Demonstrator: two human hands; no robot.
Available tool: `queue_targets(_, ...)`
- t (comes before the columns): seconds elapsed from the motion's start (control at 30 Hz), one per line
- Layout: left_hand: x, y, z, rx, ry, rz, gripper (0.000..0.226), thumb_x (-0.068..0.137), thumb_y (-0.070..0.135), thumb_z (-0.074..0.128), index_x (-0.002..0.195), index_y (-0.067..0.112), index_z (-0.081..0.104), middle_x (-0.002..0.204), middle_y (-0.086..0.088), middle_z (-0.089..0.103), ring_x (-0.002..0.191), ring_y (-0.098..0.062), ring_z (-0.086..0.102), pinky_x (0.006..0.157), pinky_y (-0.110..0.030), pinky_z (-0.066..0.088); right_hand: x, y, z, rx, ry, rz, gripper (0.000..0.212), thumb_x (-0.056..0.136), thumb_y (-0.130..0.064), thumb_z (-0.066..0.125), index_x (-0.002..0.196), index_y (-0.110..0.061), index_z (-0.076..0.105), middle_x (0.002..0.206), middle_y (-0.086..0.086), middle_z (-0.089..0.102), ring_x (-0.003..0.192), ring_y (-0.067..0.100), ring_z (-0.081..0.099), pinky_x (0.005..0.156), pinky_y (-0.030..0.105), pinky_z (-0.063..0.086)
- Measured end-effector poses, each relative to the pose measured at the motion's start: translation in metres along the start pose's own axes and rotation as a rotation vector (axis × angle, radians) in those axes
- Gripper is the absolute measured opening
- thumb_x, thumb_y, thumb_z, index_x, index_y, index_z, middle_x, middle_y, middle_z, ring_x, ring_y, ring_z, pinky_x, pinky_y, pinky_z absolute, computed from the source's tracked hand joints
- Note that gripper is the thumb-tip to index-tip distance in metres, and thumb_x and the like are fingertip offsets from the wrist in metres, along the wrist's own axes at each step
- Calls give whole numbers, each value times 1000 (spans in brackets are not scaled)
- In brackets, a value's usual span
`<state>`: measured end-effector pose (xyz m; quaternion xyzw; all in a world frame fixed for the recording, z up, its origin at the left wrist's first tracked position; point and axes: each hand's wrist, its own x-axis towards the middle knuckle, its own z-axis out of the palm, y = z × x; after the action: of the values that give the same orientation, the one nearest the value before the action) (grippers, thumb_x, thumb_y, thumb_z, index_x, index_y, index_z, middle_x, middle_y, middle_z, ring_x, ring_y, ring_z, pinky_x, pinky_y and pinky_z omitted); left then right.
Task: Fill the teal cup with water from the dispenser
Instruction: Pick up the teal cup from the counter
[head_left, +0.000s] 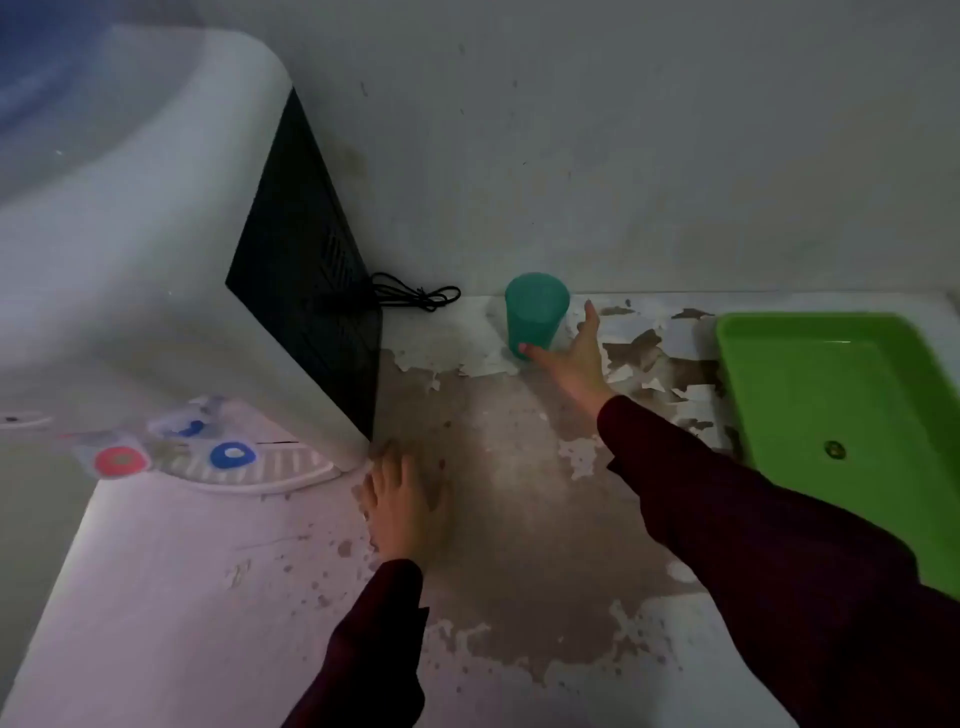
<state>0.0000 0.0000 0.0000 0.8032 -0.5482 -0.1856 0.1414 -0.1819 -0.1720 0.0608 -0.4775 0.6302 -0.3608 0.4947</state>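
Observation:
The teal cup (535, 312) stands upright on the worn counter by the back wall. My right hand (576, 358) reaches toward it, fingers spread; the thumb tip touches the cup's lower right side, the other fingers are off it. My left hand (400, 499) lies flat on the counter, palm down, just right of the dispenser's front corner. The white water dispenser (156, 249) fills the left side, with a red tap (117, 461) and a blue tap (231, 455) above its slotted drip tray (270, 467).
A green plastic tray (852, 415) sits at the right edge of the counter. A black cord (415, 297) is coiled behind the dispenser's dark side panel (306, 291). The counter surface (519, 519) is peeling and stained. A grey wall stands close behind.

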Motion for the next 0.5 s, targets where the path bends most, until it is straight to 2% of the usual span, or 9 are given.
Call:
queue_targets(0.1, 0, -3, 4, 52, 18, 1, 55, 87, 40, 53, 132, 11, 45, 146, -17, 39, 135, -35, 31, 114, -49, 18, 14, -2, 6, -8, -8, -35, 102, 71, -14, 80, 146, -11, 11, 148, 14, 30, 133, 23, 32, 107, 30, 28)
queue_targets(0.17, 0, -3, 6, 52, 24, 3, 54, 87, 40, 54, 132, 11, 45, 146, -17, 39, 136, -35, 30, 115, -50, 18, 19, 0, 12, 18, -5, -55, 85, 74, -12, 78, 141, -11, 25, 138, 11, 43, 121, 19, 43, 89, 14, 39)
queue_targets(0.23, 1, -2, 7, 50, 27, 7, 54, 87, 39, 53, 132, 11, 45, 147, -17, 38, 137, -35, 29, 116, -52, 18, 18, 1, 15, 60, -13, -80, 73, 76, -11, 75, 135, -8, 32, 130, 10, 50, 115, 19, 49, 73, 2, 42)
queue_targets(0.4, 1, -6, 10, 53, 28, 18, 57, 88, 41, 52, 134, 8, 44, 148, -18, 37, 139, -36, 27, 116, -52, 15, -8, 2, 11, 112, -40, -132, 70, 76, -12, 76, 132, -13, 35, 126, 2, 50, 112, 13, 50, 76, 7, 44)
queue_targets(0.5, 4, -6, 8, 28, 13, 30, 59, 87, 42, 54, 135, 11, 42, 148, -17, 36, 139, -35, 26, 116, -51, 16, -44, 11, 4, 114, -88, -132, 68, 73, -20, 78, 127, -27, 38, 116, -15, 51, 104, -3, 51, 71, 2, 44)
